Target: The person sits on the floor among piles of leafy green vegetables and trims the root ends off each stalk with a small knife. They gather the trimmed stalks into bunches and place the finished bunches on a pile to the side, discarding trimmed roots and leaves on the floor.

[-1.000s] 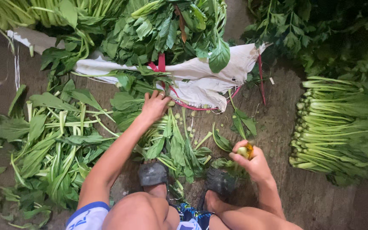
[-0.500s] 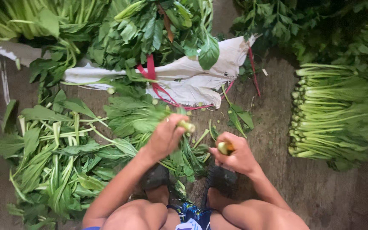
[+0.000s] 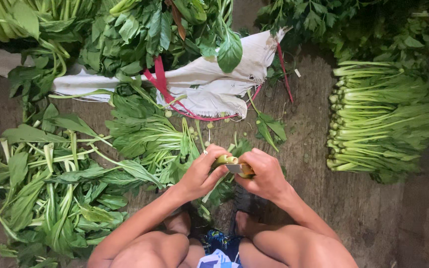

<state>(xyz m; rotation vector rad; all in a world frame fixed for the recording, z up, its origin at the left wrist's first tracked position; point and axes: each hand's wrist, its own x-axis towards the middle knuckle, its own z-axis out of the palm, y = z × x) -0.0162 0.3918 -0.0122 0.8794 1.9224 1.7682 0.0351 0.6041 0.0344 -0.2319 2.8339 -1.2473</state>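
1 leafy green stalk (image 3: 223, 160) lies between both hands just above the knees, its cut base pointing right toward the knife blade (image 3: 235, 168), leaves trailing down-left. The left hand (image 3: 200, 172) is closed around the stem; the right hand (image 3: 264, 173) grips the knife, blade touching the base. A trimmed pile (image 3: 383, 116) lies well apart on the floor, to the right.
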